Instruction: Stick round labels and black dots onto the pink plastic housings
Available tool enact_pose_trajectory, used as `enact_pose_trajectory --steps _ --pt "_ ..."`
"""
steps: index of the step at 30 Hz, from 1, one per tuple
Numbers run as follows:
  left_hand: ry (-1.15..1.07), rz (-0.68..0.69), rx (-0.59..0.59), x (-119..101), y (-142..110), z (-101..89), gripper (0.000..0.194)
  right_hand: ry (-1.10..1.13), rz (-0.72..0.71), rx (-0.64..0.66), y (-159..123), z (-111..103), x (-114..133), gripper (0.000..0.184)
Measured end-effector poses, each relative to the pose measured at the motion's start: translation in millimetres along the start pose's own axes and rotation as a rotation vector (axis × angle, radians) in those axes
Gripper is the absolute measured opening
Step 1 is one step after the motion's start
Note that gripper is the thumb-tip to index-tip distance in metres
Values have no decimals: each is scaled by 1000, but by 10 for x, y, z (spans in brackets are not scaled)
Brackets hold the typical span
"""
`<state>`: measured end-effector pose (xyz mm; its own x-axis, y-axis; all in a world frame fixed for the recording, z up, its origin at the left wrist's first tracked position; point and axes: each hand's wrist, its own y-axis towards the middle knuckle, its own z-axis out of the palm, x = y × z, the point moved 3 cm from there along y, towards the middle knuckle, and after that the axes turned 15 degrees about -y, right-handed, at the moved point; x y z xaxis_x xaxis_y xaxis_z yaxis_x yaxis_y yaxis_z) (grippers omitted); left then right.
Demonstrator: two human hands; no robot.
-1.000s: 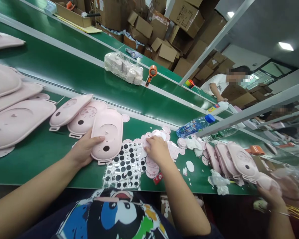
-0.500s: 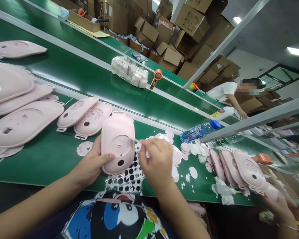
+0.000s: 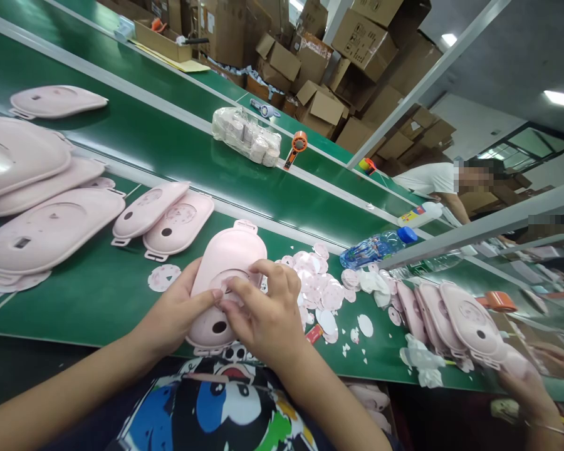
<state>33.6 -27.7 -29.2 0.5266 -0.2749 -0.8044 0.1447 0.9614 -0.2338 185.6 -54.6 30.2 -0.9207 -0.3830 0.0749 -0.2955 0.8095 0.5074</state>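
A pink plastic cover with a shallow round recess and a dark round spot is tilted up in front of me. My left hand grips it by its left side, the thumb lying over the front. Over the recess, my right hand has its thumb and index finger brought close together at the surface. Whatever may be between those fingertips is hidden. Partly covered below is a sheet of black round stickers. A heap of pink round paper pieces lies to the right, with a small red item beside it.
Larger pink covers are stacked at left, and two smaller covers lie closer. A blue-capped bottle stands by the rail. More covers lean at right near another person's hand. Plastic-wrapped rolls lie across the bench.
My right hand has moved left from the cover's right edge onto its recess. The cover has tilted and dropped slightly. The red item has come into view. At far left, a cover has shifted right.
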Motion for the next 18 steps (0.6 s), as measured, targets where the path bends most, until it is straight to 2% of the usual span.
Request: enact_pose_trajectory --steps 13,15,18 --pt "-20 -2 19 61 -58 -43 55 27 20 -20 -81 45 22 22" --pt "-12 -19 4 61 -59 -51 55 48 62 -42 -114 85 26 34" --pt "-21 -40 -20 67 -63 -67 57 215 184 -30 -174 194 11 79"
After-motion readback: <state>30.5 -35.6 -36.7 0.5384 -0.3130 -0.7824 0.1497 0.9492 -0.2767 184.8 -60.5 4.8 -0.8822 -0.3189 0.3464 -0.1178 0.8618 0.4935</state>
